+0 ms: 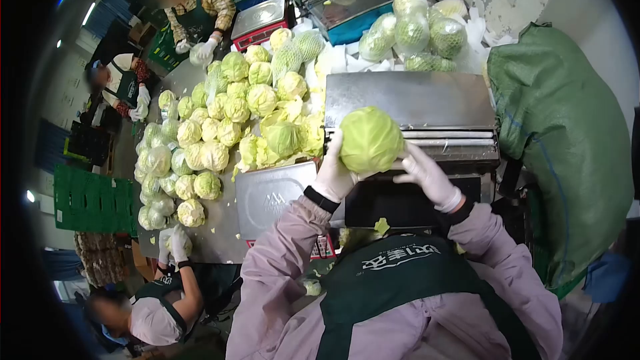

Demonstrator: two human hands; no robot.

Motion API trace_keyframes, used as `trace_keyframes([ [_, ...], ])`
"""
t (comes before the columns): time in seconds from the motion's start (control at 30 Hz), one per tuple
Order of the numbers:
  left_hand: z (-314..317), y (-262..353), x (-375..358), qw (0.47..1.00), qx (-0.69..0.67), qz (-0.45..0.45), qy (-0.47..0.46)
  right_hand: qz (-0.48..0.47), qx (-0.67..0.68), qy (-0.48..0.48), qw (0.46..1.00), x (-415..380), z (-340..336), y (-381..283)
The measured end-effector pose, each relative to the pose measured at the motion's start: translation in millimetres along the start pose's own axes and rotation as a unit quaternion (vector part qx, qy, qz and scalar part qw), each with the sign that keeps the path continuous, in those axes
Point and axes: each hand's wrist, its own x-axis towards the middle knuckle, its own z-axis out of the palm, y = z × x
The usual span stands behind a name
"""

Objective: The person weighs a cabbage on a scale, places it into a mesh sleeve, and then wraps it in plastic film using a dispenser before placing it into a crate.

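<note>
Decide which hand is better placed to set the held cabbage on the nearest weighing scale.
Probably the left hand: it supports the cabbage and is nearer the weighing scale; the right hand is farther away.

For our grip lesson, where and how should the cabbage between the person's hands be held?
Probably around its lower sides: the cabbage is round, without a handle, so cradle it from both sides. The left hand holds its left; the right hand, fingers spread, is best brought in from the right.

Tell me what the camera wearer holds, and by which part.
A cabbage, by its left side, in the left hand; the right hand is at its right side, contact unclear.
</note>
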Motion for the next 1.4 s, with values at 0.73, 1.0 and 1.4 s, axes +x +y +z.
trace_keyframes([
  [0.73, -14.7, 23.7, 158.6, 0.842, 0.530, -0.040, 0.096, 0.114, -0.357, 0.059, 0.925, 68.3, -158.4, -34.9],
  [1.0, -28.7, 41.9, 83.8, 0.396, 0.893, 0.112, -0.181, -0.173, -0.676, -0.192, 0.691, 22.0, -191.0, -31.9],
  [1.4, -15.3, 12.0, 35.7, 0.605, 0.794, 0.049, -0.036, -0.047, -0.479, -0.086, 0.873, -27.8, -176.8, -23.1],
])
